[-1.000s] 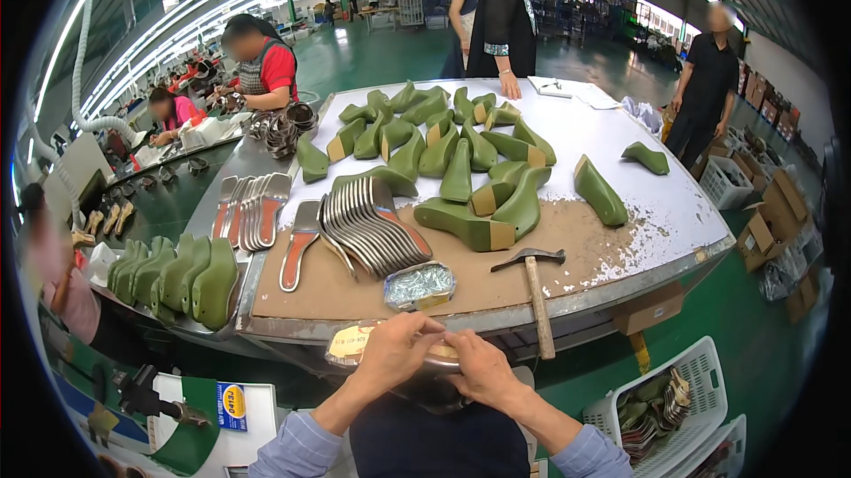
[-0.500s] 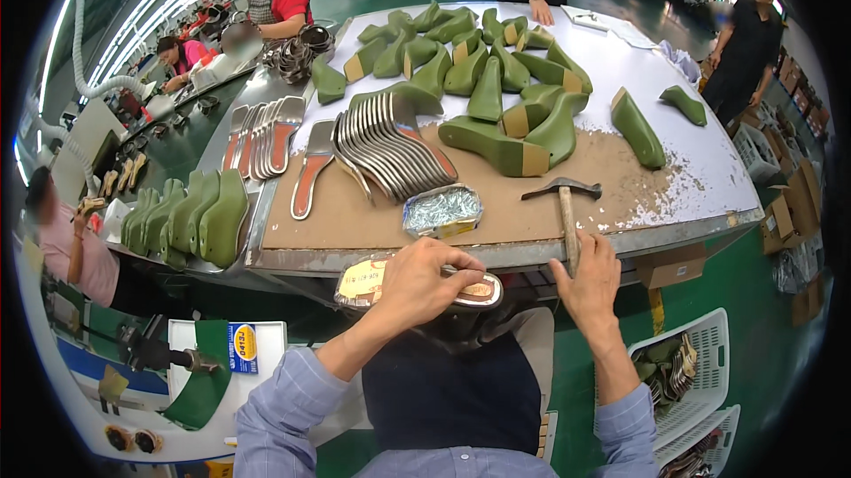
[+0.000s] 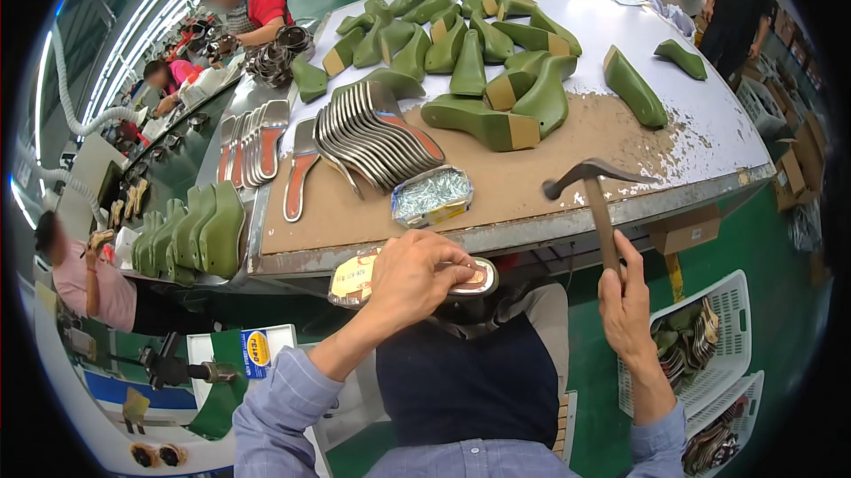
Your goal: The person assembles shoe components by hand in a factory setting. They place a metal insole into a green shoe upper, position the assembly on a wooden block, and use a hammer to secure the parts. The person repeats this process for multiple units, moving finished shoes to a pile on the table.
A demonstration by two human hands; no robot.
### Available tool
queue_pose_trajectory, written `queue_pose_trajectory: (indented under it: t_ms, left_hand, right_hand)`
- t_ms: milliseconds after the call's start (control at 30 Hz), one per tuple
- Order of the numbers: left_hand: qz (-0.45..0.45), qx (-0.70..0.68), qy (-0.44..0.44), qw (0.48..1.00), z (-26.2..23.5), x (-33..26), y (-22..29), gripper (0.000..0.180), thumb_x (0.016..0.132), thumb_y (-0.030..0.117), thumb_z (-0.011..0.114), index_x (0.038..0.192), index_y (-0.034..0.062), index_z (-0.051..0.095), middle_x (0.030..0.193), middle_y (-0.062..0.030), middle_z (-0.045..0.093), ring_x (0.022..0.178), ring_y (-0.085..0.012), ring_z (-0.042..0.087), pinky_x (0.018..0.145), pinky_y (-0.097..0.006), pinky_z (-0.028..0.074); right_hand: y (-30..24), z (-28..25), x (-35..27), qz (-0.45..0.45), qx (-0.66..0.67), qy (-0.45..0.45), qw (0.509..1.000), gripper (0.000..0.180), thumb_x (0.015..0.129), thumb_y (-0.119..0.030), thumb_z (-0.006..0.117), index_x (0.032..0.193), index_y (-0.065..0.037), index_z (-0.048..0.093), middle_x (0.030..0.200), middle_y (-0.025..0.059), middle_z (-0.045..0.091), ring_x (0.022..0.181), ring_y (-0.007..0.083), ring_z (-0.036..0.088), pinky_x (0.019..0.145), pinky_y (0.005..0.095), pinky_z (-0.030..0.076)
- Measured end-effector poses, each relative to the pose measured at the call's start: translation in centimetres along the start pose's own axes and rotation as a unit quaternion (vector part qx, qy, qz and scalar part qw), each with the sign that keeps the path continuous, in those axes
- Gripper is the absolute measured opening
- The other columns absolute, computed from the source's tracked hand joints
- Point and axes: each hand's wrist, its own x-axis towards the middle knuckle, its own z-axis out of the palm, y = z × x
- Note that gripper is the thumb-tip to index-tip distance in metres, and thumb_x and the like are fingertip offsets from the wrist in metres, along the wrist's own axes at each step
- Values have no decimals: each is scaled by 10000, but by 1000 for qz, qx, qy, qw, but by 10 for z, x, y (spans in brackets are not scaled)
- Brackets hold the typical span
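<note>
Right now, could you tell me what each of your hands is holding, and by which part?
The right hand grips the hammer low on its wooden handle. The left hand presses down on the insole on the lap, fingers across its middle.

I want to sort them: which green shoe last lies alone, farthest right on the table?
The small green last near the table's far right edge, apart from the main cluster.

The scene is brightly and evenly lit by long ceiling light strips point(image 3: 133, 43), seen as white glare along the upper left. Soft, short shadows are cast on the bench point(image 3: 709, 137). Strong fisheye distortion is seen: the bench's near edge is bowed, and a black circular border is left around everything. Faces are blurred; the centre is sharp.
</note>
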Motion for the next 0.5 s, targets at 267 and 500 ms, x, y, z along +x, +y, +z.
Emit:
queue_pose_trajectory:
  t_ms: [267, 500]
  left_hand:
    - [55, -3, 23, 998, 4, 3, -4, 102, 823, 280, 810, 875, 192, 821, 972, 34, 765, 992, -219, 675, 847, -386, 510]
    - [77, 9, 47, 996, 2, 1, -2, 132, 793, 295, 821, 839, 172, 810, 923, 17, 758, 936, -231, 665, 779, -395, 492]
  right_hand:
    - [-39, -14, -26, -136, -51, -73, 987, 477, 1054, -123, 568, 1509, -64, 438, 1052, 193, 697, 702, 204, 598, 693, 323, 515]
    - [-79, -11, -30, -259, -53, -101, 959, 507, 978, -11, 628, 1466, -53, 494, 939, 194, 713, 671, 259, 660, 625, 329, 520]
